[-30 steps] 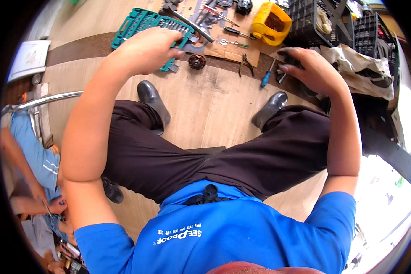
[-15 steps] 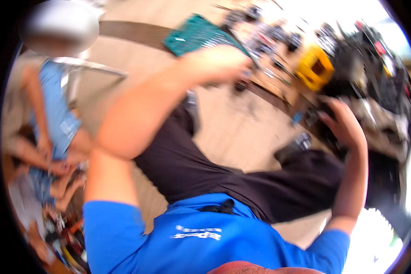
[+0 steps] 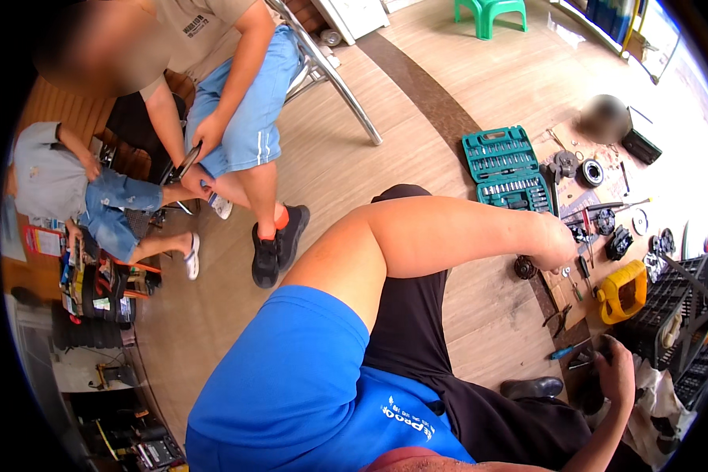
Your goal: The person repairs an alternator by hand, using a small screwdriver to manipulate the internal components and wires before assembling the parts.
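Note:
My left hand (image 3: 556, 245) reaches across to the right, over the near edge of a cardboard sheet (image 3: 573, 316) covered with loose parts. Its fingers curl downward, and what they hold, if anything, is hidden. Just beside it sits a dark round ribbed part (image 3: 525, 267). A screwdriver (image 3: 584, 267) lies on the cardboard past the fingers. Lower right, my right hand (image 3: 617, 373) is open, thumb and forefinger apart, close to a dark metal piece (image 3: 580, 359) and a blue-handled screwdriver (image 3: 563, 352).
An open green socket set (image 3: 514, 187) lies beyond my left forearm. A cut yellow jug (image 3: 623, 293) and a black crate (image 3: 672, 307) stand at the right. Two people sit at the left, one on a metal-framed chair (image 3: 346, 86). A green stool (image 3: 492, 11) stands far off.
The view has swung left, bringing more of the seated people into sight. My left hand stays stretched over the parts, and my right hand stays low at the right.

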A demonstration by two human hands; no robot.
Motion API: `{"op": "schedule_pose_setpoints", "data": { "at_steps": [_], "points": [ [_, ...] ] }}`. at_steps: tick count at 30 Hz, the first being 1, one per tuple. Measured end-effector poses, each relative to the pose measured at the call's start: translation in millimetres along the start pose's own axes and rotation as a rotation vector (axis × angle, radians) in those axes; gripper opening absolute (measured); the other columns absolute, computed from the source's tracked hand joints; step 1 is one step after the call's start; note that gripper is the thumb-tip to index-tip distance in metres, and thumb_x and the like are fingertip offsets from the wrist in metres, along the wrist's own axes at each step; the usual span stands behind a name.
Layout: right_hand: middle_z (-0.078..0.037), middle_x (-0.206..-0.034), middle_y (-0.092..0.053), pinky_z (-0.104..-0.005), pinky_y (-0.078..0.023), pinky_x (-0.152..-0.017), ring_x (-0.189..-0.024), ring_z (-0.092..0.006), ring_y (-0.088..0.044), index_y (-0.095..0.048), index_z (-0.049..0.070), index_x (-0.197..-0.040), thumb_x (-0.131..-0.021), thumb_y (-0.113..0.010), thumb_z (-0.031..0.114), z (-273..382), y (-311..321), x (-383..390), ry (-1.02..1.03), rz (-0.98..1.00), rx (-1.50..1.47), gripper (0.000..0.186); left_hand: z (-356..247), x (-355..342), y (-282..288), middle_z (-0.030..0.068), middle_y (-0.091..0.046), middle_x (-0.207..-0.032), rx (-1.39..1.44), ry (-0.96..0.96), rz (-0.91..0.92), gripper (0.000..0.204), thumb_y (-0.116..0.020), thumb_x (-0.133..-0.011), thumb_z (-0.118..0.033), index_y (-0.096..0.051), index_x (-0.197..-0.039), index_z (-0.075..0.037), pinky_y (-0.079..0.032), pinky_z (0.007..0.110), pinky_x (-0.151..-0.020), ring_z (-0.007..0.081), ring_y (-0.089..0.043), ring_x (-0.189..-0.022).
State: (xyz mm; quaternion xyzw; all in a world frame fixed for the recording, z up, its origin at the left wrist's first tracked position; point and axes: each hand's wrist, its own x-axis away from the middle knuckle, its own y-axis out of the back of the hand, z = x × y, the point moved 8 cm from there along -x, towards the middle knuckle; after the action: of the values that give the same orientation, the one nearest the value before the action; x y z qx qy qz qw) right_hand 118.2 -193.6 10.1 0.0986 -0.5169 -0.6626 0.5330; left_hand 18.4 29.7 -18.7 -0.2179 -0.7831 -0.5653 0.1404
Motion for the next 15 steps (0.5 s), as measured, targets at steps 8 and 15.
{"op": "schedule_pose_setpoints", "data": {
  "at_steps": [8, 15],
  "points": [
    [-0.023, -0.107, -0.064, -0.0444, -0.047, -0.091, -0.105, -0.0411, -0.059, -0.061, -0.003, -0.115, -0.079, -0.070, 0.012, 6.6, -8.3, -0.1, 0.065, -0.004, 0.095, 0.039, 1.5, 7.3, -3.7, 0.0183, -0.071, -0.096, 0.047, -0.015, -0.034, 0.032, -0.064, -0.091, -0.030, -0.073, -0.099, 0.000, -0.055, 0.046, -0.078, 0.0348, -0.068, -0.095],
    [-0.021, -0.108, -0.065, -0.0460, -0.047, -0.093, -0.108, -0.0396, -0.058, -0.060, 0.001, -0.120, -0.081, -0.070, 0.017, 9.4, -8.3, -3.3, 0.006, 0.041, 0.065, 0.043, 2.2, -5.3, -1.0, 0.0177, -0.070, -0.088, -0.040, -0.099, 0.016, 0.026, -0.066, -0.088, -0.028, -0.068, -0.099, -0.004, -0.054, 0.048, -0.070, 0.0369, -0.068, -0.084]
  ]
}}
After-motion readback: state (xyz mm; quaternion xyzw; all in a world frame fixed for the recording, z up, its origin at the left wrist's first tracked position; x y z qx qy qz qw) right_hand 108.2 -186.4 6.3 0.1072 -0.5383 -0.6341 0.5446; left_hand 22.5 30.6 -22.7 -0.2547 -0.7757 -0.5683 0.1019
